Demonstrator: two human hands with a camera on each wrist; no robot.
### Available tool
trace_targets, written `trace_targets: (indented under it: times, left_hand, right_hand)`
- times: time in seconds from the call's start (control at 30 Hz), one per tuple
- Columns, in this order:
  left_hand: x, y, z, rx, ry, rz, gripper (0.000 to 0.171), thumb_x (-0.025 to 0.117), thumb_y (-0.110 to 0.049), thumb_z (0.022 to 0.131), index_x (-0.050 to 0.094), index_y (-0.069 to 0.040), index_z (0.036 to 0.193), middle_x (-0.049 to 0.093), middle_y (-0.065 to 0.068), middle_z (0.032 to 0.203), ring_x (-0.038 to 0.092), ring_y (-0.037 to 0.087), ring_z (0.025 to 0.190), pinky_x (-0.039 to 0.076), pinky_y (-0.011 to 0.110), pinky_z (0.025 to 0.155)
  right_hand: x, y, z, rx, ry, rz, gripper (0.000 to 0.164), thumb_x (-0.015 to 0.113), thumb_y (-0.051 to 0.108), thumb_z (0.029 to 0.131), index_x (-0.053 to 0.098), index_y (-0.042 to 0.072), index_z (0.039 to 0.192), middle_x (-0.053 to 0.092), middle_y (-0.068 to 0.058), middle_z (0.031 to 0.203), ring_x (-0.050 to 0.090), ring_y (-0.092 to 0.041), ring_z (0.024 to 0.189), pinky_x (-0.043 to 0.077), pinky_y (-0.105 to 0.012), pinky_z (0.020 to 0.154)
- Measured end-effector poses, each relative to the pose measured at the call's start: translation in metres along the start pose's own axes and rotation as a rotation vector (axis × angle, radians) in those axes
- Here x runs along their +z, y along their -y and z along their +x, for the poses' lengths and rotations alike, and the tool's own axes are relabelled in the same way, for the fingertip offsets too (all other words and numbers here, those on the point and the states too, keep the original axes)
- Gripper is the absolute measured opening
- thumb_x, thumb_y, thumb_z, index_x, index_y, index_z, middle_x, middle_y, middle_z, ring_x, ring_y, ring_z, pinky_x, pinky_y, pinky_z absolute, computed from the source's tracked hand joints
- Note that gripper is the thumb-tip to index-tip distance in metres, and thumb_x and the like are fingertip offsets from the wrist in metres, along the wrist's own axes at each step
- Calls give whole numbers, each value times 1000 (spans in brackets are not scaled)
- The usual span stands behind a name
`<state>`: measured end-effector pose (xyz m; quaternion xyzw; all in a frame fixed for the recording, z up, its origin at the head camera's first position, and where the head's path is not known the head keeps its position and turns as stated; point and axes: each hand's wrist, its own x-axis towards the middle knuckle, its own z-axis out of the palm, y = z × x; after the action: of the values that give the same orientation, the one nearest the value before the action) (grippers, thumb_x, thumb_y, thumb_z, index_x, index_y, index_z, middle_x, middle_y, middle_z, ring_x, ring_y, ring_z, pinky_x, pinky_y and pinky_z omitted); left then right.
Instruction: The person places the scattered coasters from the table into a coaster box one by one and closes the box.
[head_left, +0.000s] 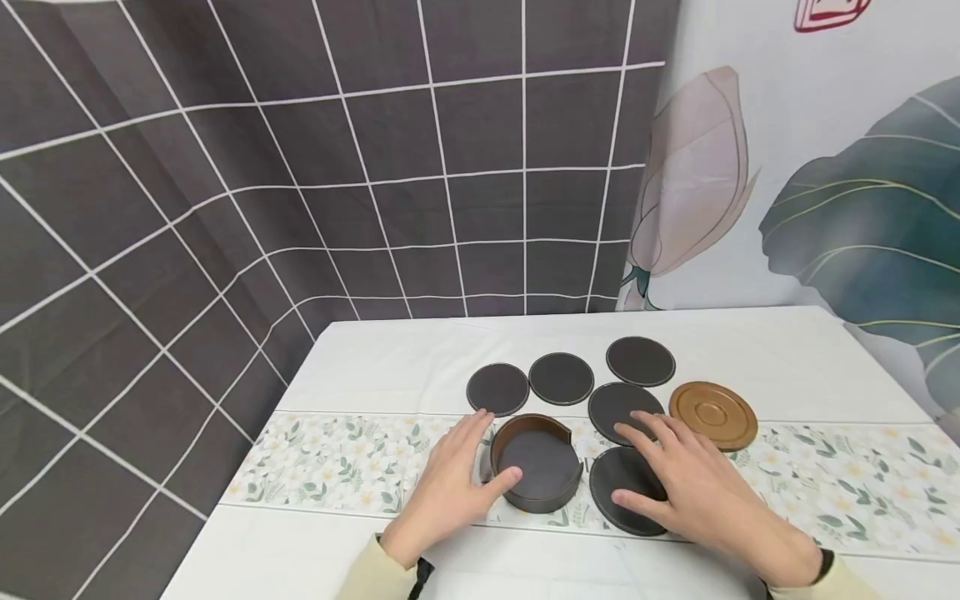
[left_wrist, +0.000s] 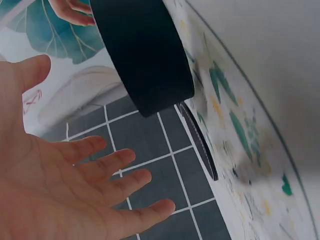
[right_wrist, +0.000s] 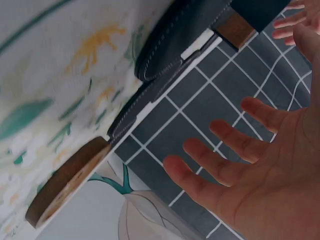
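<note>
Holder (head_left: pixel 537 463) — round, dark, with a notch cut in its wall — sits on the floral runner (head_left: pixel 330 462) with one coaster already lying flat inside. I see my left hand (head_left: pixel 450 479) beside it, fingers straight, thumb against the wall as if to steady it, gripping nothing. My right hand (head_left: pixel 693 479) lies spread over the nearest loose coaster (head_left: pixel 621 492), fingers extended, holding nothing. Four more dark coasters (head_left: pixel 561 378) fan out behind — laid singly, none overlapping. A wooden coaster (head_left: pixel 712 414) rests apart at the right.
</note>
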<state>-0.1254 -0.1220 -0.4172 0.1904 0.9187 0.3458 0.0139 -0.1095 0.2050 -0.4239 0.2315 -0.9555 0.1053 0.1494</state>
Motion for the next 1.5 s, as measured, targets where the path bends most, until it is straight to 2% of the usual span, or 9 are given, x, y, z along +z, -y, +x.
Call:
trace_targets:
  times: [0.33,0.57,0.77,0.93,1.07,1.27,1.5]
  left_hand:
    - [9,1,-1,-19,65,27,101,78,-61,83,36,-10,159,31,19,165,37,44,147,35,68,113]
    - [11,1,-1,10,77,41,107,88,-51,76,35,-8,158,37,17,162,42,40,145,40,62,113]
    - [12,0,-2,-5,92,47,106,90,-44,76,34,-6,158,41,13,160,48,38,141,43,58,111]
    - [12,1,-3,-7,102,37,104,89,-43,78,34,-5,158,40,14,161,48,39,140,43,60,111]
    - [13,2,-3,-7,108,33,102,87,-43,80,33,-5,158,40,15,161,47,40,141,43,61,111]
    - [15,4,-2,-8,107,36,98,82,-46,85,34,-2,158,41,17,159,48,40,140,43,60,110]
    - [15,4,-2,-16,124,36,96,79,-50,88,34,-2,158,42,17,159,48,39,140,44,58,110]
  right_hand:
    - [16,3,-5,-1,17,-15,79,72,72,81,62,17,136,57,-13,139,58,-40,121,52,-61,88]
    - [18,4,-6,29,73,-5,75,75,70,80,65,18,133,57,-12,139,59,-37,121,55,-58,78]
    - [19,4,-8,28,135,22,72,77,64,80,65,17,133,56,-11,140,58,-37,124,56,-58,84]
    - [20,4,-9,16,208,50,70,74,63,84,65,13,133,54,-13,144,56,-39,127,53,-59,92]
    - [21,4,-10,11,247,58,70,71,65,87,66,12,132,54,-13,144,56,-39,127,54,-60,91]
    - [22,4,-11,-33,219,27,77,72,69,83,66,10,130,56,-14,141,58,-38,124,55,-59,86]
    - [25,4,-13,-69,149,14,71,76,63,82,67,8,127,57,-14,137,59,-37,119,56,-57,83]
